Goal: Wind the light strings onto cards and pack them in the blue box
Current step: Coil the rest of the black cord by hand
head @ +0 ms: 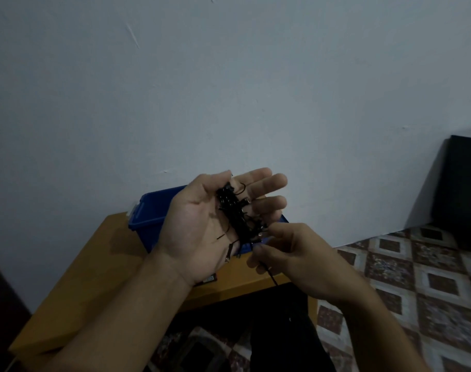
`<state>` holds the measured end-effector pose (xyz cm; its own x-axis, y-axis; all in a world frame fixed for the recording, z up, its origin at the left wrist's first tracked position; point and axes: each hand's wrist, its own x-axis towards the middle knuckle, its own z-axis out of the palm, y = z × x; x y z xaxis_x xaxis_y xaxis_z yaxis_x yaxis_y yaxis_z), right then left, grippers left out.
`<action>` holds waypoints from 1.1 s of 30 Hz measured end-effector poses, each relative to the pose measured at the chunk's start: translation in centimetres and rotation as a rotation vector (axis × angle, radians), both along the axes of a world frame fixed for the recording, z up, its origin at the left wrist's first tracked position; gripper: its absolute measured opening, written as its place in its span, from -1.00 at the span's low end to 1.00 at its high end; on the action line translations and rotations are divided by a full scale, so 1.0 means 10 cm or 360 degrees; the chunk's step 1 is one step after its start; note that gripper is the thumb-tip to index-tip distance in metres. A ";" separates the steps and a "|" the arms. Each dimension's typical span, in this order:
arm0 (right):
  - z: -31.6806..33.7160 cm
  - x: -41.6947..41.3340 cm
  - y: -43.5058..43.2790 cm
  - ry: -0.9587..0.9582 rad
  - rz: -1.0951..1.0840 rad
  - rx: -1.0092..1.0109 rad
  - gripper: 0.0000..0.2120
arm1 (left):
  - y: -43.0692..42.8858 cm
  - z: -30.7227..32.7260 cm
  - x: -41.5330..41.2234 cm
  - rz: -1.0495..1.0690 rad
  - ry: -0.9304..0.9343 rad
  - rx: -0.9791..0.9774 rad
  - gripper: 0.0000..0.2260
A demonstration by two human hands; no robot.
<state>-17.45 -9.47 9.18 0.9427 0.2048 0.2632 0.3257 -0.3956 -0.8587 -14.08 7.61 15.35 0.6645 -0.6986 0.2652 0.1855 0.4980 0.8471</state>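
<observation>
Head view: the left hand (199, 226) is raised palm up, fingers nearly straight, with a black bundle of light string (235, 213) lying across palm and fingers; the thumb pins its upper end. The right hand (296, 259), fingers curled, pinches the loose strand just below the bundle. Whether a card sits inside cannot be told. The blue box (148, 216) stands on the table (95, 269) behind the hands.

To me the light string (235, 213) is glossy black plastic, the blue box (148, 213) smooth plastic, the table (95, 269) matt wood.
</observation>
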 end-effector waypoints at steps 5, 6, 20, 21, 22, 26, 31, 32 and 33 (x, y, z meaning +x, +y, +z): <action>0.01 0.01 0.01 0.0003 0.0030 -0.0010 -0.85 | -0.02 0.01 -0.03 0.0106 0.0031 0.0032 -0.54; 0.01 0.01 0.01 0.0008 0.0040 -0.0010 -0.85 | -0.02 0.01 -0.04 0.0134 0.0045 0.0031 -0.55; -0.03 0.03 0.07 0.0031 0.0015 0.0000 -0.89 | 0.02 0.10 -0.10 0.0306 0.0018 -0.0028 -0.29; -0.02 0.02 0.07 0.0025 0.0045 -0.0011 -0.91 | 0.02 0.10 -0.09 0.0312 0.0016 -0.0047 -0.28; -0.02 0.01 0.07 0.0016 0.0065 -0.0005 -0.91 | 0.03 0.11 -0.09 0.0319 0.0010 -0.0065 -0.28; -0.01 0.00 0.06 -0.0083 0.0048 0.0034 -0.88 | 0.04 0.11 -0.08 0.0367 -0.0018 -0.0098 -0.30; 0.00 0.00 0.06 -0.0113 0.0054 0.0038 -0.84 | 0.05 0.10 -0.08 0.0445 -0.0019 -0.0101 -0.29; 0.00 0.01 0.06 -0.0120 0.0046 0.0053 -0.83 | 0.05 0.09 -0.08 0.0465 -0.0018 -0.0104 -0.29; -0.01 0.01 0.06 -0.0131 0.0041 0.0077 -0.83 | 0.04 0.09 -0.09 0.0488 -0.0014 -0.0108 -0.29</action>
<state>-17.39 -8.86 9.11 0.9121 0.2138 0.3498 0.4055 -0.3448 -0.8466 -14.94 8.03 16.28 0.8389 -0.4465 0.3112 0.0106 0.5851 0.8109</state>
